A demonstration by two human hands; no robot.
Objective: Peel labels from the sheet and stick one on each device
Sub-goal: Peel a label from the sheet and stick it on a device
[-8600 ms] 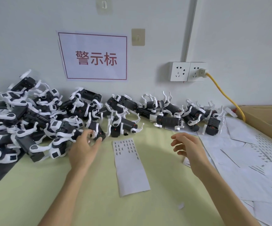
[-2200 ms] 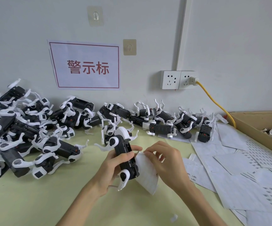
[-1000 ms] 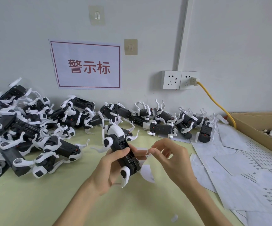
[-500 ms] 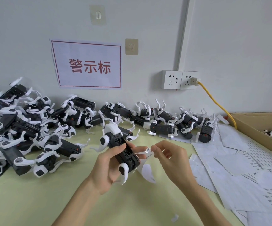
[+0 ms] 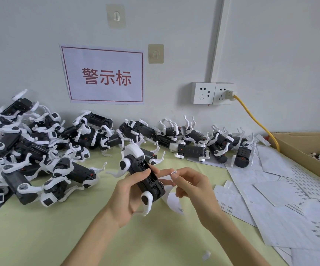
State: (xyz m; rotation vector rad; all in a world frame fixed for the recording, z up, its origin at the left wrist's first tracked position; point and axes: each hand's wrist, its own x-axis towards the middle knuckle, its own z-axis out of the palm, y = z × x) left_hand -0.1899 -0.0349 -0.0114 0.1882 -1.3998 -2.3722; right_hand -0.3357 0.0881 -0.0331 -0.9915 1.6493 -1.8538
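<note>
Labels were the job here, and one small white label [image 5: 174, 172] sat pinched between the thumb and first finger of the right hand [image 5: 194, 189], just to the right of the toy. That toy [image 5: 142, 174] was a black and white dog-shaped device, held up above the green table [image 5: 40, 237]. The left hand [image 5: 128, 191] gripped it from below, with the thumb curled over its black top and the fingers wrapped round its far side. The label was very close to the toy's right side but was not stuck on it. A curled white label sheet [image 5: 173, 203] hung under the toy, between the two hands; I cannot tell which hand held it. Behind the toy, many more dog toys [image 5: 40, 150] lay in a heap and a row along the wall. To the right of the toy, used white sheets [image 5: 282, 192] were spread over the table, and past them stood a brown cardboard box [image 5: 305, 150]. On the wall above the toy hung a white sign with red writing [image 5: 103, 77].
</note>
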